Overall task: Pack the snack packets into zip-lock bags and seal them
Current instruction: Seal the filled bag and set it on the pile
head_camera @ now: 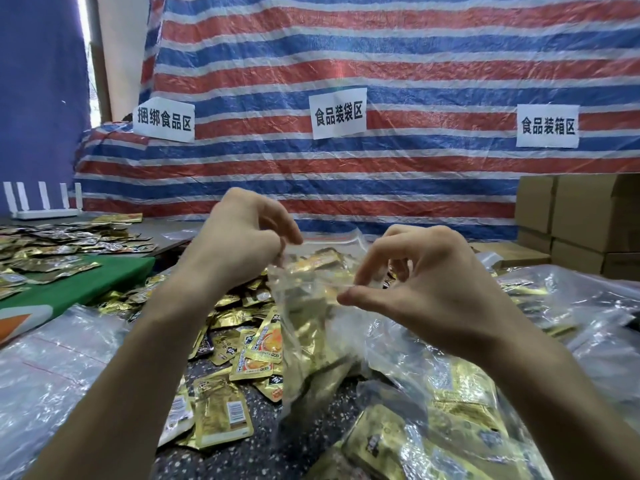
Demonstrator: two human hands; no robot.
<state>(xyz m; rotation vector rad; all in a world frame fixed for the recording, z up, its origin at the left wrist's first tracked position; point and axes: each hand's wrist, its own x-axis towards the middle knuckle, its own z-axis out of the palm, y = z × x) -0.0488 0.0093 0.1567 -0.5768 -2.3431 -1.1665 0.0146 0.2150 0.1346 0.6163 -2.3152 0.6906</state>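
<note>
A clear zip-lock bag [311, 327] filled with gold snack packets stands upright in the middle of the table. My left hand [239, 244] pinches the bag's top edge at its left corner. My right hand [415, 282] pinches the same top edge further right, thumb and forefinger pressed together on the strip. Loose gold snack packets [239, 362] lie in a heap under and left of the bag.
Filled clear bags [450, 410] pile up at the front right. Empty clear bags [52, 368] lie at the left. A green board [86, 282] with more packets sits at the far left, cardboard boxes [585, 220] at the back right. A striped tarp [346, 64] hangs behind.
</note>
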